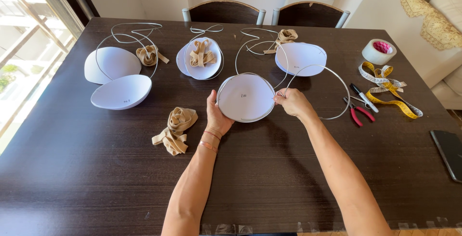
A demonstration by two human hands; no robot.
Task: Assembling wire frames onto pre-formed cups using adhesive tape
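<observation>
your right hand (292, 102) has its thumb and fingertips pressed together, pinching the thin wire (332, 75) right where it meets the right edge of the white foam cup (246, 97); from that pinch the wire arcs out to the right in a wide loop and comes back along the table. your left hand (216, 114) cradles the cup's left edge, thumb lying up along the rim and the other fingers curled behind it, mostly hidden. the cup sits between your two hands, near the middle of the dark wooden table (96, 168), tilted so its round face looks up at you, with wire running around its rim

just left of your left wrist lies a bundle of beige elastic (174, 129). further back, two more white cups (118, 77) lie on the left with a wire loop over them and a beige knot beside them; a middle cup (199, 58) holds another beige bundle, and a cup on the right back (301, 58) lies flat near yet another knot. to the right of your right hand are red-handled pliers (358, 112), a marker pen (364, 97), a yellow measuring tape (392, 91) and a roll of clear tape (378, 51). a dark phone (450, 153) lies at the table's right edge, and two chairs (224, 11) stand at the far side
</observation>
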